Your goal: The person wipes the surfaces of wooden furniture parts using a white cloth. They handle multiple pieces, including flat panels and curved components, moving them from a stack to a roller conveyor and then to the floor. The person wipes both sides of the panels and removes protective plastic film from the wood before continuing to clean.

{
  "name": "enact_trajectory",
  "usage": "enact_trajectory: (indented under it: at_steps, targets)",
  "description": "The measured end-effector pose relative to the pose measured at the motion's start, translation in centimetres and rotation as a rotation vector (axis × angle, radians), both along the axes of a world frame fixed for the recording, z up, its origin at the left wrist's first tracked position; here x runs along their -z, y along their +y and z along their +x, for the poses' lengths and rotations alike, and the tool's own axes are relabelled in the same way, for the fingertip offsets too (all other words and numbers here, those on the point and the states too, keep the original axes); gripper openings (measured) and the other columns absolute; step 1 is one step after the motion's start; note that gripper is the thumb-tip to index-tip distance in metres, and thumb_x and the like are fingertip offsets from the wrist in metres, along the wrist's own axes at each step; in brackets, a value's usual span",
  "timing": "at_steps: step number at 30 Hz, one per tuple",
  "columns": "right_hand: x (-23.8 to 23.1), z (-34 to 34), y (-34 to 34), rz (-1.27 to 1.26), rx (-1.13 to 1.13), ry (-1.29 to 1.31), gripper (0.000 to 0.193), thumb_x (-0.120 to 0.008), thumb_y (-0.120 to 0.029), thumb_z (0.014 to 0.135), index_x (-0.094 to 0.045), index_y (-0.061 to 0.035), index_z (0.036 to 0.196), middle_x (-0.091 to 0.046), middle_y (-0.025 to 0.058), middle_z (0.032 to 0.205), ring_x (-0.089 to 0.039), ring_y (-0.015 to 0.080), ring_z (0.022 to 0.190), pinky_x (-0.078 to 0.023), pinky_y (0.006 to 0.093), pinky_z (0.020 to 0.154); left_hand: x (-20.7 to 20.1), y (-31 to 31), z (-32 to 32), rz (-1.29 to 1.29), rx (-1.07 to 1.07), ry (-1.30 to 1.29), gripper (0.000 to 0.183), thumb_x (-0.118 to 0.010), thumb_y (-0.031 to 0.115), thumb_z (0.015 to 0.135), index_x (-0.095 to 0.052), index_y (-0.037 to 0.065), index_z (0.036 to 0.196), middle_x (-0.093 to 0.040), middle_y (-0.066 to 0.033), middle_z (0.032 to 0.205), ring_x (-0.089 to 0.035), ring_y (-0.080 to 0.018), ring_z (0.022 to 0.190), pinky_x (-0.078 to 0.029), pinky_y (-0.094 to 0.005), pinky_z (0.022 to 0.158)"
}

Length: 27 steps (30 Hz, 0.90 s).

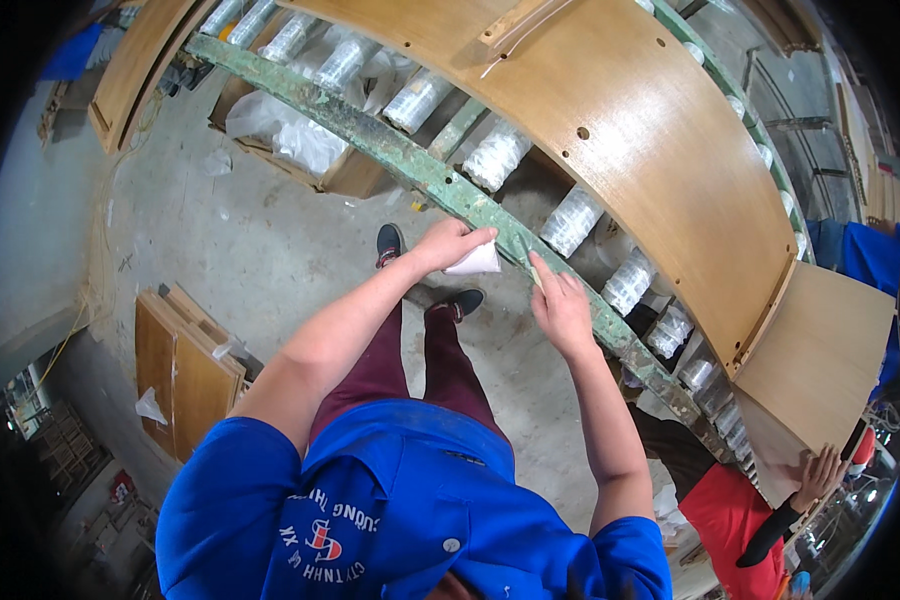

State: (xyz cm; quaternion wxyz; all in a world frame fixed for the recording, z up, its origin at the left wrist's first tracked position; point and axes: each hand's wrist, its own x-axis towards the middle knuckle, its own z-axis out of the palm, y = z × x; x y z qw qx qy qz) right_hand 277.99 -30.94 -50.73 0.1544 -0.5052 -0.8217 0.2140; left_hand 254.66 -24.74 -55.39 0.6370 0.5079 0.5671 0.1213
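My left hand (448, 246) is closed on a folded, pale pinkish sheet (477, 260), pinched under the thumb beside the green rail. Whether the sheet is paper or cloth I cannot tell. In my right hand (566, 312) is a slim tool with a light handle (536, 273) and a thin grey tip pointing up over the rail; its exact kind is too small to make out. Both hands are at the near edge of the green metal rail (370, 131) of a roller conveyor. Beyond it, a large wooden panel (660, 125) with drilled holes lies across the rollers.
Plastic-wrapped rollers (497, 156) line the conveyor. A cardboard box (345, 172) with clear plastic sits beneath it. Wooden panels (185, 370) stand on the floor at left. At lower right, a person in red (725, 530) touches a paler wooden panel (820, 345).
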Motion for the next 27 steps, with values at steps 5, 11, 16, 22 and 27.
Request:
enact_trajectory:
  at_steps: [5, 11, 16, 22, 27]
  targets:
    - [-0.1, -0.7, 1.0, 0.07, -0.121, -0.03, 0.06, -0.061, -0.002, 0.071, -0.051, -0.0109, 0.13, -0.053, 0.0048, 0.076, -0.05, 0.0228, 0.076, -0.041, 0.0367, 0.068, 0.6, 0.3, -0.5, -0.223, 0.012, -0.224, 0.038, -0.057, 0.039, 0.09, -0.067, 0.003, 0.094, -0.064, 0.0025, 0.081, -0.056, -0.0082, 0.07, -0.045, -0.0255, 0.062]
    - [-0.2, -0.5, 1.9, 0.15, -0.227, -0.062, 0.059, -0.063, -0.005, 0.069, -0.055, -0.0125, 0.126, -0.049, 0.0032, 0.073, -0.049, 0.0219, 0.073, -0.043, 0.0355, 0.065, 1.1, 0.4, -0.7, -0.176, 0.028, -0.273, 0.037, -0.054, 0.034, 0.092, -0.065, 0.001, 0.105, -0.064, 0.0002, 0.095, -0.055, -0.0065, 0.081, -0.044, -0.0227, 0.072]
    - [-0.3, -0.4, 2.5, 0.161, -0.258, -0.058, 0.057, -0.064, -0.005, 0.068, -0.056, -0.0132, 0.124, -0.049, 0.0024, 0.072, -0.049, 0.0209, 0.071, -0.046, 0.0346, 0.063, 0.5, 0.6, -0.6, -0.18, 0.03, -0.222, 0.039, -0.054, 0.034, 0.092, -0.066, 0.0, 0.106, -0.065, 0.0002, 0.092, -0.055, -0.0065, 0.079, -0.044, -0.0227, 0.07]
    - [-0.4, -0.3, 2.8, 0.145, -0.266, -0.051, 0.056, -0.064, -0.005, 0.068, -0.057, -0.0129, 0.123, -0.049, 0.0023, 0.072, -0.05, 0.0207, 0.071, -0.048, 0.0341, 0.063, 0.4, 0.9, -0.7, -0.249, 0.04, -0.156, 0.041, -0.055, 0.037, 0.09, -0.067, 0.0, 0.103, -0.066, 0.0004, 0.087, -0.055, -0.0062, 0.074, -0.044, -0.023, 0.066]
    - [-0.5, -0.2, 2.9, 0.129, -0.276, -0.055, 0.055, -0.064, -0.006, 0.068, -0.057, -0.013, 0.123, -0.051, 0.0025, 0.073, -0.051, 0.0205, 0.072, -0.048, 0.0336, 0.064, 0.3, 1.0, -0.8, -0.257, 0.045, -0.129, 0.042, -0.055, 0.039, 0.089, -0.068, 0.0, 0.098, -0.066, -0.0009, 0.084, -0.057, -0.0073, 0.07, -0.044, -0.024, 0.062]
